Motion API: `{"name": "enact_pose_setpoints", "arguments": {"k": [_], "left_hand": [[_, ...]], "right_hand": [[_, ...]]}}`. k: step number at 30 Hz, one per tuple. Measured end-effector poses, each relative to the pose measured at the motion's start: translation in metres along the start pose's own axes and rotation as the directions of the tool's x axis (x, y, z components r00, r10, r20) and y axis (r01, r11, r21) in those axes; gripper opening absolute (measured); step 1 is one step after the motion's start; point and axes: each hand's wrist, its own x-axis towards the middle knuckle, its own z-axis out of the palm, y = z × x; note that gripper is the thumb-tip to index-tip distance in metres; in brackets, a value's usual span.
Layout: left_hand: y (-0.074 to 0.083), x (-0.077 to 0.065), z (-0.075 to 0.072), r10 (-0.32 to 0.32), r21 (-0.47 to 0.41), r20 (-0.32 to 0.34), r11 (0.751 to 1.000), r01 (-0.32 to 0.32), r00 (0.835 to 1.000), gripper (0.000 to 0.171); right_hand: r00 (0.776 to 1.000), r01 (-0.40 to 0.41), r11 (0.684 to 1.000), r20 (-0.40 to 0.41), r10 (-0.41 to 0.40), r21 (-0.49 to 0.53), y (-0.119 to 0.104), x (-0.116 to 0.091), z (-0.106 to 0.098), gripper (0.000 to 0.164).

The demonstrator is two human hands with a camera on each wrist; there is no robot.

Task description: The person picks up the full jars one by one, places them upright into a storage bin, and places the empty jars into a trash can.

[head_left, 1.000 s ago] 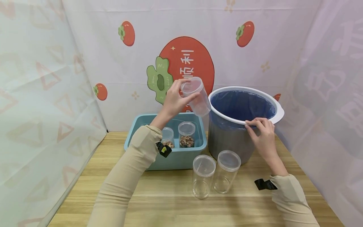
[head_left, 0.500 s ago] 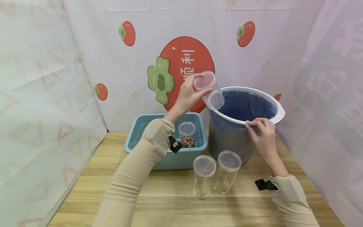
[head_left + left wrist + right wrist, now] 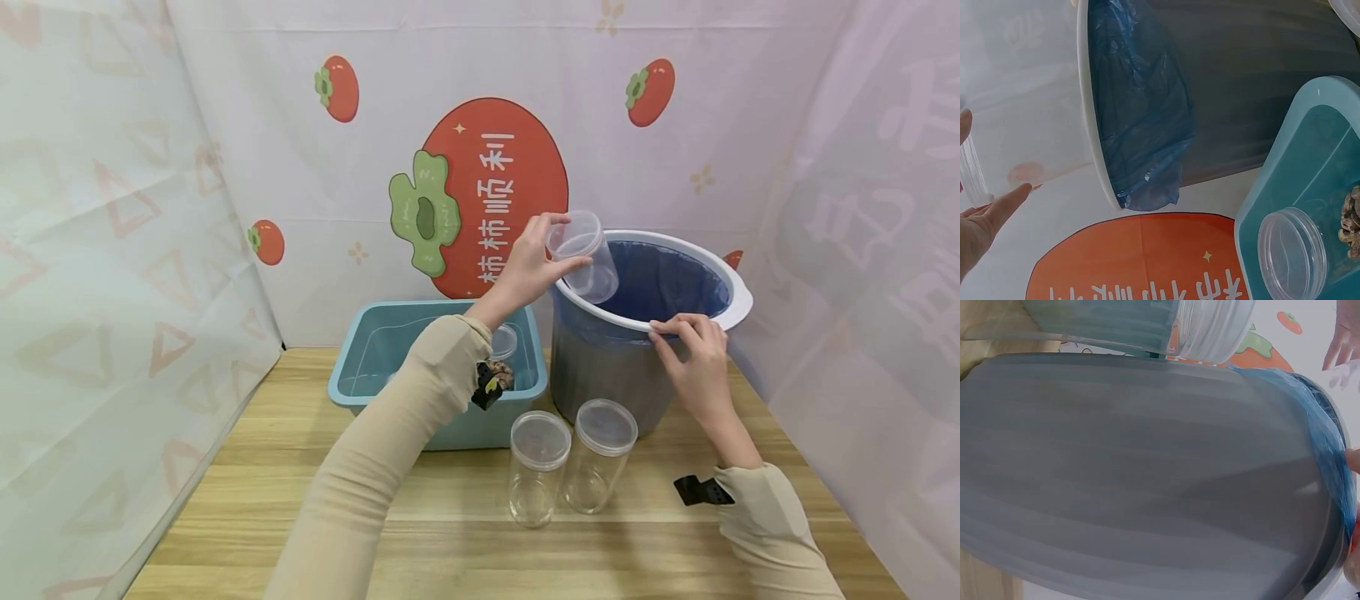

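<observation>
- Rightward of its earlier place, the left hand (image 3: 527, 265) grips a tilted, clear cylindrical plastic jar (image 3: 597, 273) between thumb and fingers, at the grey bin's (image 3: 600, 367) white oval rim (image 3: 738, 300).
- Right hand (image 3: 697, 362) pinches that rim.
- Left wrist view sharpens crinkles in the blue plastic liner (image 3: 1141, 112), faint from the head.
- Wood-grained tabletop (image 3: 225, 483); persimmon-printed cloth (image 3: 420, 50).

The head camera faces forward and down over the pale wooden table (image 3: 420, 550). The closer, sideways-turned wrist views both share with it the round grey blue-lined bin (image 3: 615, 371); the left also shares the rectangular light-blue plastic tub (image 3: 480, 425).
</observation>
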Motion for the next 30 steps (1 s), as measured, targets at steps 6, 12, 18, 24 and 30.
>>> {"name": "enact_pose_setpoints", "arguments": {"k": [6,12,18,24,30], "left_hand": [[-0.004,-0.001,0.007,-0.031,0.05,0.04,0.998,0.029,0.999,0.056],[-0.01,-0.001,0.014,-0.07,0.069,0.081,0.996,0.065,0.994,0.058],[-0.015,-0.005,0.019,-0.129,0.14,0.161,0.984,0.107,0.978,0.054],[-0.019,-0.02,0.016,-0.14,0.188,0.24,0.977,0.096,0.961,0.041],[-0.022,-0.046,0.011,-0.059,0.124,0.267,0.992,0.026,0.962,0.033]], "right_hand": [[1.0,-0.004,1.0,-0.003,0.004,0.004,0.0,0.0,0.001,0.022],[1.0,0.001,1.0,-0.005,-0.001,0.012,-0.002,-0.001,0.002,0.023],[1.0,0.0,1.0,-0.013,0.001,0.014,-0.002,-0.002,0.002,0.023],[1.0,-0.001,1.0,-0.007,0.001,0.017,0.0,-0.002,0.003,0.024],[1.0,0.001,1.0,-0.01,0.0,0.015,0.0,0.0,0.002,0.022]]}}
